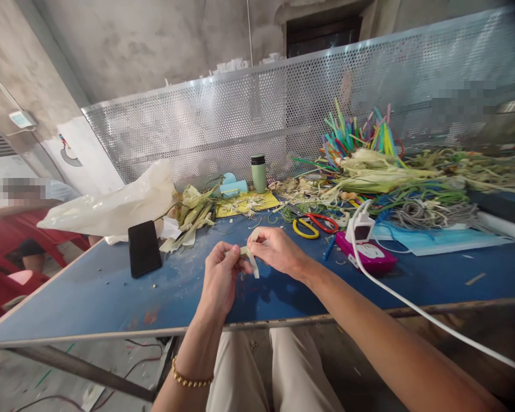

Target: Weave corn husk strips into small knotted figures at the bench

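Note:
Over the front middle of the blue table, my left hand (223, 274) pinches a pale, flat strip (254, 265) that looks like corn husk. My right hand (274, 249) is closed on the same strip from the right, its fingertips close to those of my left. One end of the strip hangs down between the hands, and a short piece pokes up above my right fingers. Yellow-and-red-handled scissors (306, 229) lie beyond my right hand, apart from it.
A black phone (144, 249) lies left on the blue table (90, 297). Behind are a plastic bag (120, 200), husks (193, 217), a green bottle (258, 174) and colourful pipe cleaners (360, 137). A white cable (403, 303) runs from a pink box (369, 257). Another person (30, 206) sits far left.

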A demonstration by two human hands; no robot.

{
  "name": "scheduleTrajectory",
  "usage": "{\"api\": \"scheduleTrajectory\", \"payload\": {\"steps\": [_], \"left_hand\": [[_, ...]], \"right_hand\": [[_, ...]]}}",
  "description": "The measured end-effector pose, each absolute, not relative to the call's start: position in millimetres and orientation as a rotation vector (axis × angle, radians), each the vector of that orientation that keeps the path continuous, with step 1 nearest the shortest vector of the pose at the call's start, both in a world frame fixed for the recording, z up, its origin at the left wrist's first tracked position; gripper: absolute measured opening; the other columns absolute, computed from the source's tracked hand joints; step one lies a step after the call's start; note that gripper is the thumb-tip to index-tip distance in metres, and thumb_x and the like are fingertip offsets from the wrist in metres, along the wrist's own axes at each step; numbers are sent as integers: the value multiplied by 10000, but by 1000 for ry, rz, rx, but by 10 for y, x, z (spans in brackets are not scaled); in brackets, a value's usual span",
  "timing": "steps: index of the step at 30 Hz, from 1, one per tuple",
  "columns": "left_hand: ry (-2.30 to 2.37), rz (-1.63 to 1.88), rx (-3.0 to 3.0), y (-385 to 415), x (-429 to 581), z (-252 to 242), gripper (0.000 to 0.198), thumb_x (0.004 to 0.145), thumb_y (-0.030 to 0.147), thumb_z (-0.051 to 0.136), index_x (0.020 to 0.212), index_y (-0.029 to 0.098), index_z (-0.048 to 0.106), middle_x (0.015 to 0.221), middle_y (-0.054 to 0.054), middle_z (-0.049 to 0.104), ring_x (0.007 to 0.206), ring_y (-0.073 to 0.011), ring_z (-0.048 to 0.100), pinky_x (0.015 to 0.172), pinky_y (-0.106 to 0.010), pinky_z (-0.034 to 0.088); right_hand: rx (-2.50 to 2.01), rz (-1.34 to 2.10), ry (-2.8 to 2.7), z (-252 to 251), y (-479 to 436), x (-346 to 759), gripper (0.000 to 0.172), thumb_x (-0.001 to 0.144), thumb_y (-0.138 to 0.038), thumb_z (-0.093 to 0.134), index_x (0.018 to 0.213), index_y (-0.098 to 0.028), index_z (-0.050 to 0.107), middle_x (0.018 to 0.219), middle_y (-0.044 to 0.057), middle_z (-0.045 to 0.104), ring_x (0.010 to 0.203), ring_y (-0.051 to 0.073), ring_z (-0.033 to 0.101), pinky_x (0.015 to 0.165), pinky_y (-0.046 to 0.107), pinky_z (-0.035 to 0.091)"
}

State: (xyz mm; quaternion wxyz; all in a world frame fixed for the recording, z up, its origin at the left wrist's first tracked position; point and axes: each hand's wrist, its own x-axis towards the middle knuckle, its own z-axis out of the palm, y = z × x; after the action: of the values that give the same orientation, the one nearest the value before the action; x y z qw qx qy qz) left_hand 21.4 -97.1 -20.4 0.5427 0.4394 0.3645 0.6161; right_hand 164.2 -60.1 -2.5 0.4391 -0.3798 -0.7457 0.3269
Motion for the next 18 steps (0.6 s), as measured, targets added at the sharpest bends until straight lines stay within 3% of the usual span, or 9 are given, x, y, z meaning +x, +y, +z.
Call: {"api": "scheduleTrajectory", "payload": {"steps": [5, 7, 10, 12, 15, 18], "left_hand": [[871, 1423, 1040, -993, 181, -219, 285, 758, 363, 701, 744, 185, 480, 492, -14, 630, 469, -132, 569, 548, -232, 395], [868, 1382, 1068, -990, 132, -214, 287, 753, 371, 716, 853, 177, 529, 515, 1, 632, 489, -147, 588, 557, -248, 413], [926, 1322, 1186, -976, 35, -172, 480, 728, 383, 763, 1119, 165, 590, 777, -39, 711, 644, -161, 643, 611, -263, 446], [974, 1244, 1313, -966, -15, -138, 520, 681, 364, 810, 1125, 145, 653, 976, -84, 717, 765, -165, 643, 672, -262, 456], [999, 1133, 1421, -946, -44, -126, 397, 676, 353, 811, 988, 120, 733, 794, -48, 698, 658, -130, 567, 630, -248, 416], [1014, 1135, 1449, -919, -39, -171, 283, 738, 388, 756, 795, 112, 732, 565, 3, 572, 540, -92, 443, 546, -231, 324]], "right_hand": [[-949, 781, -1881, -48, -580, 1655, 117, 775, -220, 548, 711, -146, 611, 604, -13, 572, 530, 90, 472, 534, 214, 353], [-953, 783, -1888, -42, -585, 1654, 120, 774, -217, 548, 710, -144, 618, 612, -12, 577, 533, 90, 471, 530, 213, 350], [-958, 804, -1906, -14, -610, 1651, 127, 779, -226, 562, 699, -146, 618, 566, -30, 532, 515, 85, 447, 510, 209, 328], [-970, 841, -1932, 8, -631, 1649, 132, 783, -229, 571, 688, -148, 614, 548, -38, 510, 500, 78, 434, 494, 204, 311], [-990, 920, -1950, 26, -652, 1649, 138, 795, -244, 580, 702, -147, 612, 573, -31, 534, 478, 67, 430, 466, 198, 300], [-983, 983, -1882, 17, -648, 1652, 131, 812, -286, 594, 786, -158, 603, 570, -40, 536, 457, 68, 431, 436, 192, 305]]}}
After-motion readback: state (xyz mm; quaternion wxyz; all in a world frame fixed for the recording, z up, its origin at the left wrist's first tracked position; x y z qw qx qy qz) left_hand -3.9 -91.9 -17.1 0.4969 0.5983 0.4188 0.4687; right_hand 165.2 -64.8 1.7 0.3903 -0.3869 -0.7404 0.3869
